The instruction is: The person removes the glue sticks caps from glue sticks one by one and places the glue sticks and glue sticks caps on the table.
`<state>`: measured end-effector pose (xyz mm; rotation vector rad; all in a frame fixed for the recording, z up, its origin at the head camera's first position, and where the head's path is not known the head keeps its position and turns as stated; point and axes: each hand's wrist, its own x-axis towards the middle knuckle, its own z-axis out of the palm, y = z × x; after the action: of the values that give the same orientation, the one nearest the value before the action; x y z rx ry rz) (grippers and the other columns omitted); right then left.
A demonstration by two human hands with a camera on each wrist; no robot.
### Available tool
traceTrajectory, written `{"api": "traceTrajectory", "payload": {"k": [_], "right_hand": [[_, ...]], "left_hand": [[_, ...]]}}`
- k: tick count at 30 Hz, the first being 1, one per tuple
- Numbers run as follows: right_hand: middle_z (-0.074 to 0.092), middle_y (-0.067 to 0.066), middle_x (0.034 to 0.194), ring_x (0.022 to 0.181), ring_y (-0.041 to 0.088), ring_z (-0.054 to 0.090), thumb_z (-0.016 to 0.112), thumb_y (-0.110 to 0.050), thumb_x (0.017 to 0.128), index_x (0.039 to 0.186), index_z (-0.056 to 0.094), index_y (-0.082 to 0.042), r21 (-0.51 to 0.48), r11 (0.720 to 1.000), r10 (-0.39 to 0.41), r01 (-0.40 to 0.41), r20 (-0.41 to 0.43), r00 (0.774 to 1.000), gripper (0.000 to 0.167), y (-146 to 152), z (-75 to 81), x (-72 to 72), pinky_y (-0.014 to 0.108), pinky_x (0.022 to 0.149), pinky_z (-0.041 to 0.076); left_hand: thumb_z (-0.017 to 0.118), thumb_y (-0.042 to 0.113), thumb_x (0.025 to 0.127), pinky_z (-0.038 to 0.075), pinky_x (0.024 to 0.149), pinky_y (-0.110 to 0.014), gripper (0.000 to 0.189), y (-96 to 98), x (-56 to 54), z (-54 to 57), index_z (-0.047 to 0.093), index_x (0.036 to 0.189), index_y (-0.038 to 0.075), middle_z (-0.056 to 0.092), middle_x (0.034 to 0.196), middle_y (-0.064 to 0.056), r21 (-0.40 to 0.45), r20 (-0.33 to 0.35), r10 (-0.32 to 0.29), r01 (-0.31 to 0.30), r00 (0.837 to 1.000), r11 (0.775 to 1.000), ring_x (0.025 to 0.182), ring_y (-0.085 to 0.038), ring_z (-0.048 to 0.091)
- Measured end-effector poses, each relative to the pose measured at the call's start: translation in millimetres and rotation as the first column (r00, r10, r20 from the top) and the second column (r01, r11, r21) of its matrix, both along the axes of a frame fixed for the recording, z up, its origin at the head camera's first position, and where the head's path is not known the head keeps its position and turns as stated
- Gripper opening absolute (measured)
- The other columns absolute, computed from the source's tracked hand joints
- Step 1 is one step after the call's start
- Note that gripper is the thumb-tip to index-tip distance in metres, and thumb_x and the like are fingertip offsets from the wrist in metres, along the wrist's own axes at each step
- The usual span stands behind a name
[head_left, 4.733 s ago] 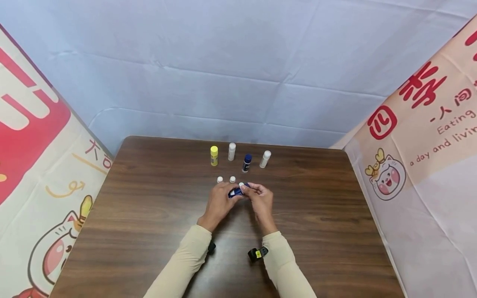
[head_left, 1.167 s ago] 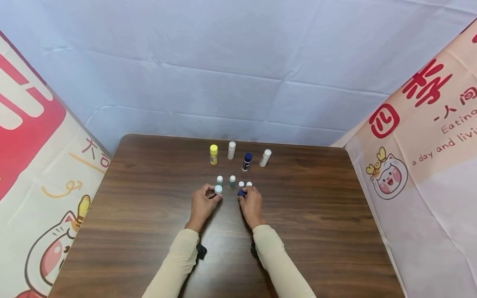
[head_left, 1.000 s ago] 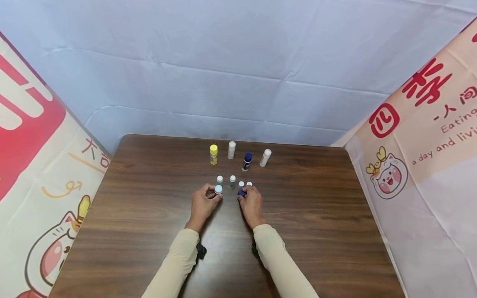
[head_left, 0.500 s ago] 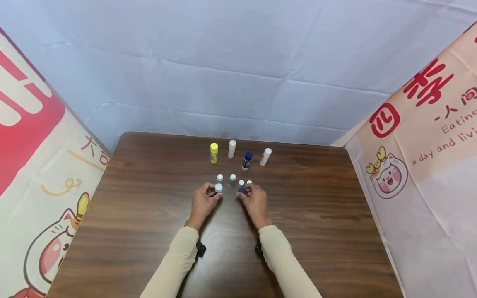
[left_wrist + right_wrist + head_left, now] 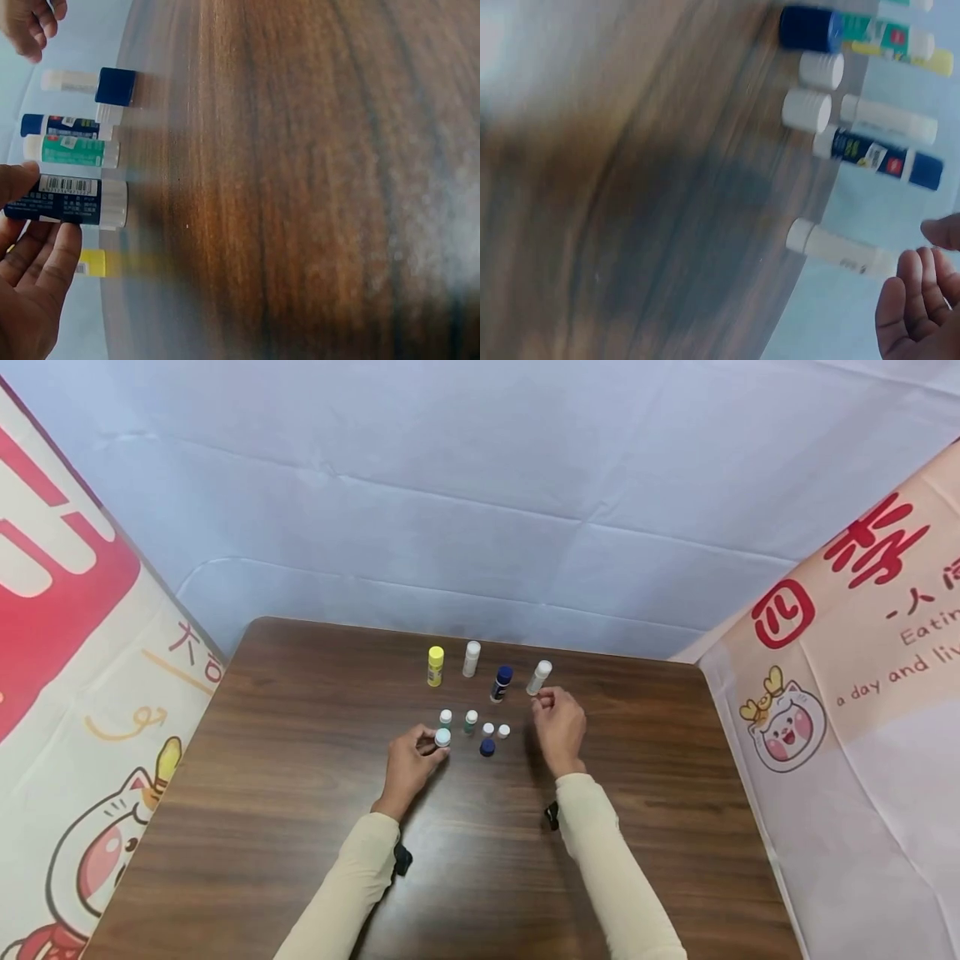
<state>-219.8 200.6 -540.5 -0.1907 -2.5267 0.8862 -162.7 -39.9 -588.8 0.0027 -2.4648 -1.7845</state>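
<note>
The left hand pinches a navy glue stick over woodgrain tabletop; the right hand — thumb and fingers parted, seemingly empty — nearest a white stick, pale cloth beyond.

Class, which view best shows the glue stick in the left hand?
The left wrist view: the glue stick appears large and side-on, barcode visible. The head view shows mainly its pale top; the right wrist view misses it.

Left fingers hold a tube, right fingers near a white stick.
</note>
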Motion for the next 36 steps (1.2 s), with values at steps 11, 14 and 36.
{"api": "traceTrajectory", "payload": {"k": [11,14,36], "right_hand": [[0.06,0.016,0.104,0.089,0.032,0.06,0.075,-0.011,0.084,0.113,0.065,-0.002,0.048,0.999,0.007,-0.005,-0.034,0.999,0.032,16,-12.8,-30.1,0.048,0.076,0.048],[0.057,0.018,0.114,0.1,0.035,0.057,0.075,-0.011,0.085,0.121,0.062,-0.004,0.071,0.996,0.047,-0.044,-0.042,0.998,0.039,16,-16.4,-36.2,0.05,0.081,0.048],[0.06,0.021,0.106,0.098,0.036,0.058,0.066,-0.001,0.088,0.114,0.06,-0.001,0.053,0.991,0.128,-0.125,-0.049,0.991,0.026,14,-23.1,-51.5,0.048,0.085,0.048]], "left_hand": [[0.08,-0.001,0.075,0.057,0.075,-0.027,0.024,-1.7,-0.2,-3.2,0.066,0.094,0.003,0.07,0.097,-0.017,-0.012,-0.014,-0.008,0.008,1.0,1.0,0.092,-0.027,0.07],[0.08,-0.001,0.076,0.057,0.075,-0.027,0.024,-2.4,0.3,-4.1,0.065,0.094,0.003,0.07,0.098,-0.016,-0.015,-0.014,-0.009,0.009,1.0,1.0,0.092,-0.027,0.07],[0.081,-0.005,0.072,0.056,0.074,-0.023,0.026,-0.6,0.6,-7.6,0.065,0.091,0.001,0.07,0.095,-0.018,0.019,-0.055,0.01,-0.009,0.998,1.0,0.09,-0.027,0.07]]}}
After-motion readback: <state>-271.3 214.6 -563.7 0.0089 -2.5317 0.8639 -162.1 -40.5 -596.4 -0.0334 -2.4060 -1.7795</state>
